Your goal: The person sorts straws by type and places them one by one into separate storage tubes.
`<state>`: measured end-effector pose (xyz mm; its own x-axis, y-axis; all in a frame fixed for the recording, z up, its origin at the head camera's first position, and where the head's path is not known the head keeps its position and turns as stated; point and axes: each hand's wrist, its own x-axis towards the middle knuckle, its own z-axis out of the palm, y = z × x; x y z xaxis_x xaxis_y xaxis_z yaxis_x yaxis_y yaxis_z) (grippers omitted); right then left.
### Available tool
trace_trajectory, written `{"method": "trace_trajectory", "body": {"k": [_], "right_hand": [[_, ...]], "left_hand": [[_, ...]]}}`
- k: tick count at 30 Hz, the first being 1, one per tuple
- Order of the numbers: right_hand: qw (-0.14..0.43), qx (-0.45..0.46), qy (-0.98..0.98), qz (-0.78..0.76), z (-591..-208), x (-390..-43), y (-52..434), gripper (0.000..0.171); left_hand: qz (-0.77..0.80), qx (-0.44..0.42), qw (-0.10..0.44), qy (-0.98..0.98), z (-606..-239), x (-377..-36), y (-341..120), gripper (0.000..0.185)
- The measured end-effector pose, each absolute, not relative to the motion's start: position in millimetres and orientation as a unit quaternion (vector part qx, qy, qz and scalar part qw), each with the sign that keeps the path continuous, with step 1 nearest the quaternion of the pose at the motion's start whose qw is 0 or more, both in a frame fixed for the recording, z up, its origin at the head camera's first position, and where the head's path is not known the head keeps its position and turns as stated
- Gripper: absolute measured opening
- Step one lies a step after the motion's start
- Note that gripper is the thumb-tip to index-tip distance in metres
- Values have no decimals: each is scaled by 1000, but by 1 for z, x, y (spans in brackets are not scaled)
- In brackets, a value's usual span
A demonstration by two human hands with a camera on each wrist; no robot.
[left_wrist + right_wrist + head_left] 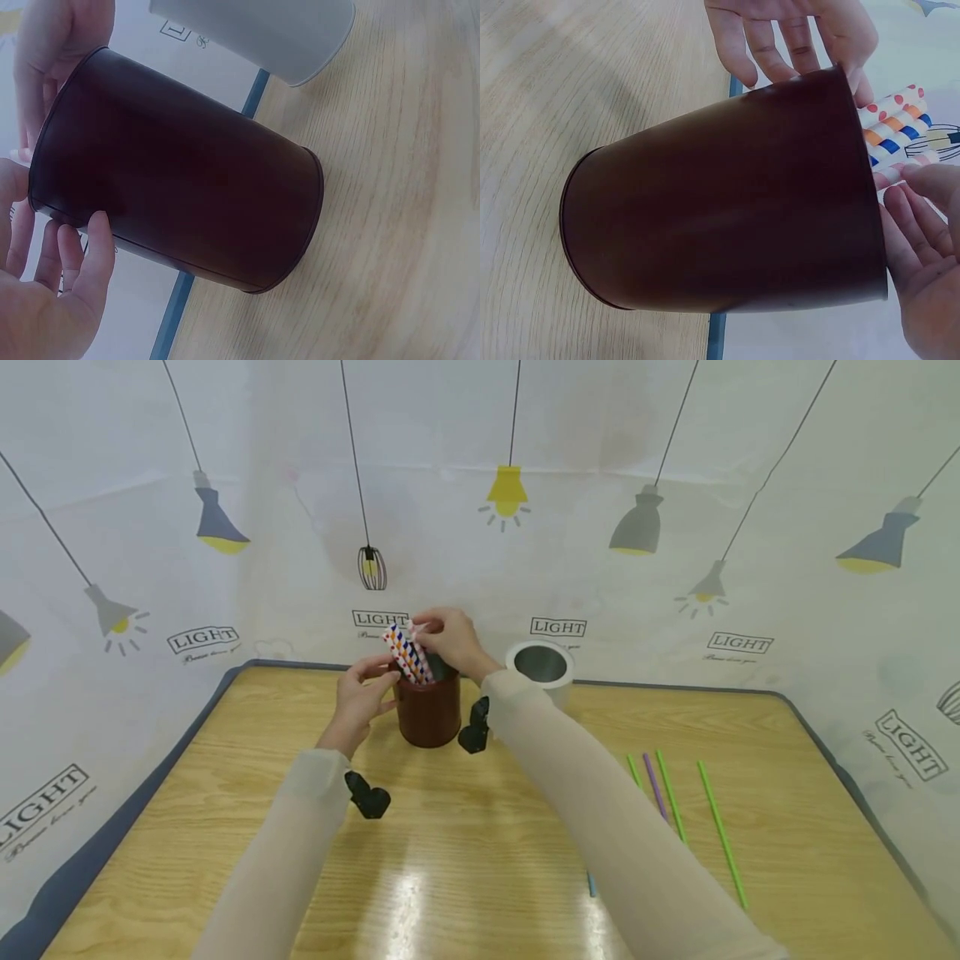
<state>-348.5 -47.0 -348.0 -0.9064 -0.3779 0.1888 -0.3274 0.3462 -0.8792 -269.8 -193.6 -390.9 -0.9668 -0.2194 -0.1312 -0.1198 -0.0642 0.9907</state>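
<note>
Straws [408,653] pinched by the right hand [448,642] could snag the brown cup [428,710] and tip it, since the open left hand [362,697] only touched its side.

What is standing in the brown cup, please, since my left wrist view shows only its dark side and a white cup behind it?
Observer: Patterned paper straws stand in the brown cup, leaning toward its left rim.
Operator: Thank you; which hand is on them?
Observer: The right hand pinches the straw tops with its fingertips, while the left hand touches the cup's rim.
Operator: Is anything else lying on the table?
Observer: Yes, several loose green straws and one purple straw lie on the wooden table to the right of the right arm.
</note>
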Motion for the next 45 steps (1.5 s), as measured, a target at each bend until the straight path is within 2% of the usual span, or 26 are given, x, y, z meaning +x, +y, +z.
{"method": "trace_trajectory", "body": {"k": [8, 18, 45], "right_hand": [[27, -222, 826, -518, -350, -348, -49, 29], [-25, -252, 836, -487, -340, -348, -54, 26], [-20, -226, 839, -494, -349, -349, -42, 23]], "left_hand": [[-717, 127, 35, -685, -391, -270, -193, 38], [-718, 128, 33, -684, -389, -269, -193, 38], [-717, 127, 43, -684, -392, -270, -193, 38]]}}
